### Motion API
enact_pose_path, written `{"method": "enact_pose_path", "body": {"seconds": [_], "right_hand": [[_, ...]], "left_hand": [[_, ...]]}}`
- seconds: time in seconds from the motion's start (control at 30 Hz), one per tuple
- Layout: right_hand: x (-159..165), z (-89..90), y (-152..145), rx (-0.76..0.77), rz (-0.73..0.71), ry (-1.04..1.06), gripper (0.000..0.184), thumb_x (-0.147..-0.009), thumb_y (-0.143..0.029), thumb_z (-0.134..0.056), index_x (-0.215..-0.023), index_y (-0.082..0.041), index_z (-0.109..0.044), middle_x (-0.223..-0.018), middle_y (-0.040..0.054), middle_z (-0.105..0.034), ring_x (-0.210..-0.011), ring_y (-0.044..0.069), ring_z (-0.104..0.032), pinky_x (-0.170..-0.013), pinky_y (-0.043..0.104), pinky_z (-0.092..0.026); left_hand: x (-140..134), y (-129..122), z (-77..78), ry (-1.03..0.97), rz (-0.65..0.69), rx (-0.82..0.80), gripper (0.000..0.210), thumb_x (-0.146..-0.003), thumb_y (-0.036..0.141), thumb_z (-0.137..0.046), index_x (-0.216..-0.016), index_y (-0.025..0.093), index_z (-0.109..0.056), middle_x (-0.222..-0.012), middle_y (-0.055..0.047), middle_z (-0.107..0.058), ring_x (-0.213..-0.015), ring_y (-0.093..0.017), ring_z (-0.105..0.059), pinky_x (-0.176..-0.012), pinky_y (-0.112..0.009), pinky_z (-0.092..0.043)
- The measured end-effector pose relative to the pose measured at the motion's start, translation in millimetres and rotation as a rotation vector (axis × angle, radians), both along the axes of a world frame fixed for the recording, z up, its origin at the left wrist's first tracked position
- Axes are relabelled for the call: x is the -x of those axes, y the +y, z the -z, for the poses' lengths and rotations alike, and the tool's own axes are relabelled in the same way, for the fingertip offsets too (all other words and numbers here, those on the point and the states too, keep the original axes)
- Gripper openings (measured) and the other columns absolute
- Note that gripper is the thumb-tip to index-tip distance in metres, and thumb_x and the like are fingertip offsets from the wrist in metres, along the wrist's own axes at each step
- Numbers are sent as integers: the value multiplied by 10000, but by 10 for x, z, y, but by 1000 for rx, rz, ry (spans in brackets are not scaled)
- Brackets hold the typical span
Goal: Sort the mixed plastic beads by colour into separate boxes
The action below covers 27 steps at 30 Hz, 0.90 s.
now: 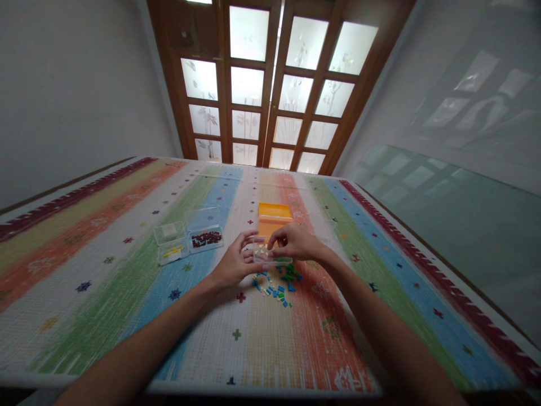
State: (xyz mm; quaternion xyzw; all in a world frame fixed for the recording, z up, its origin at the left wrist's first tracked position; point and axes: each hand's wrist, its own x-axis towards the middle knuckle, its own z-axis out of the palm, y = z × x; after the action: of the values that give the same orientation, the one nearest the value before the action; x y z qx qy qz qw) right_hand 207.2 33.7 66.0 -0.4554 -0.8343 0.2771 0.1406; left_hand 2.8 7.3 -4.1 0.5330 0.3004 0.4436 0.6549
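A small clear plastic box (pixel 279 261) with pale cream pieces inside sits in front of me on the striped cloth. My left hand (pixel 236 260) grips its left end, thumb along the near side and fingers around the far side. Over the box's right part is my right hand (pixel 296 242), thumb and fingertips pinched together above the cream pieces; whatever is between them is too small to make out. Just nearer to me lie loose blue building bricks (pixel 275 293), mixed with small cream ones. A cluster of green bricks (pixel 289 273) lies beside the box's near right corner.
An orange box (pixel 274 211) stands open behind my hands. To the left are an open clear box of dark red-brown pieces (pixel 205 239) and another with yellow pieces (pixel 173 251). A striped tablecloth (pixel 203 338) covers the table; wood-framed glass doors (pixel 264 113) are beyond.
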Motion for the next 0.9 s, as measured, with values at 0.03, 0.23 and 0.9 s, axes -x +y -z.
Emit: {"method": "enact_pose_path", "body": {"seconds": [0.03,0.23,0.9], "right_hand": [[8,6,-5,-14,12,2,75,-726,-144,-761,-797,-125,-767,-516,-75,-472,-494,60,-400,-525,213,-282],[26,38,-54,-159,67,38,18,-756,-114,-722,-757,-130,-728,-536,-66,-492,-509,64,-425,-545,210,-288],[202,325,-505,-254,-241,-208,214,-879,-120,-597,-985,-181,-773,-766,48,-724,-642,132,-569,-610,233,-330]], "left_hand": [[0,-2,-2,1,1,2,811,-596,102,-889,-1276,222,-465,-1360,-158,-525,-939,-223,-723,-934,-464,-571],[-1,-16,-18,-4,-15,13,820,-582,119,-902,-1269,223,-467,-1348,-148,-526,-937,-211,-715,-911,-439,-577],[40,55,-27,45,-122,-26,834,-598,175,-889,-1309,214,-454,-1363,-164,-522,-894,-198,-717,-901,-438,-575]]}}
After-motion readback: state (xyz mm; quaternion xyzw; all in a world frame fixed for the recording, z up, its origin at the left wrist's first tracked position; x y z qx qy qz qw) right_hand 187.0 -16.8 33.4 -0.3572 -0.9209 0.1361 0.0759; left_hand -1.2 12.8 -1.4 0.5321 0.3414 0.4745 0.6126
